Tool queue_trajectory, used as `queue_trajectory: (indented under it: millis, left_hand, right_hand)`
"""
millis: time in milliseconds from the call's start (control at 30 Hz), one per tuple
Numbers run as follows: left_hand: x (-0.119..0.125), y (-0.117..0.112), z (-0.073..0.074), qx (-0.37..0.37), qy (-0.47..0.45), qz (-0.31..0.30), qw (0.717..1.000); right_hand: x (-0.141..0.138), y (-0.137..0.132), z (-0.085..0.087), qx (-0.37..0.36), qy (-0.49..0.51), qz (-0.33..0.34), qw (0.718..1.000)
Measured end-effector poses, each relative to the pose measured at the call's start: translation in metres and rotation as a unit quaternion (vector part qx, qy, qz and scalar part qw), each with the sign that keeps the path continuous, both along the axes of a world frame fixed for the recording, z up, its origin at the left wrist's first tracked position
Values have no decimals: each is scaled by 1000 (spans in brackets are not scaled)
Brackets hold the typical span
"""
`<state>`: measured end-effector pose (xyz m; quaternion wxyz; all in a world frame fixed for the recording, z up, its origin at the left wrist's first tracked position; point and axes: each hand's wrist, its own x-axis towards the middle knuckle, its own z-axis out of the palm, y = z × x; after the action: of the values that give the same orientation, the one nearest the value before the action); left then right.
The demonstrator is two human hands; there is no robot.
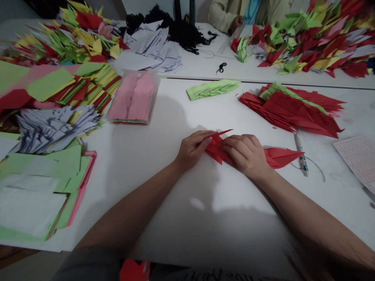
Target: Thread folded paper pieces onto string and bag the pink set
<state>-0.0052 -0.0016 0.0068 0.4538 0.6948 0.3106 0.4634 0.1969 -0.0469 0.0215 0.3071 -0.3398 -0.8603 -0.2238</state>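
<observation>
Between my two hands is a red folded paper with pointed ends, held just above the white table. My left hand pinches its left side between thumb and fingers. On the other side, my right hand has its fingers curled over the paper, hiding part of it. Another red folded paper lies just right of my right hand, its tip near a pen. Farther back sit a stack of red folded papers and a fanned row of green folded papers.
A clear case of pink paper stands left of centre. Piles of coloured sheets fill the left side. Heaps of folded paper line the back, with small black scissors between. Across the table, a person's hand shows.
</observation>
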Motion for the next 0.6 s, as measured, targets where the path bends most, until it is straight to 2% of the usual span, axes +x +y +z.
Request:
queue_trajectory:
  millis: [300,600]
  left_hand:
    - [0,-4,3,-11,3,18,1000]
    - [1,-8,4,-16,-10,44,999]
  right_hand:
    - [-2,-1,0,10,41,-35,998]
    - [-4,0,-1,17,90,-37,995]
